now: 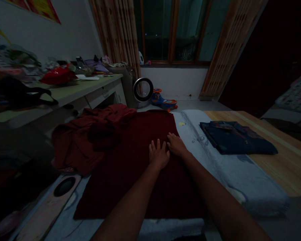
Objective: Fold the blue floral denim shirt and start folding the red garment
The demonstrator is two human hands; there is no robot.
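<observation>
Pale bedding (215, 157) edge beside red garment (130, 160), both hands (158, 154) flat.

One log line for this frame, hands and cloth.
left hand: flat on dark red cloth | right hand: flat on it | folded navy garment: apart, right

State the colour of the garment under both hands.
Dark red garment, seen in the head view.

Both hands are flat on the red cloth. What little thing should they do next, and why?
Probably slide toward the bunched-up part on the left. The left hand and right hand lie flat, side by side, on the smooth part of the red cloth, while its left side is still crumpled in a heap, unlike the folded dark garment nearby.
</observation>
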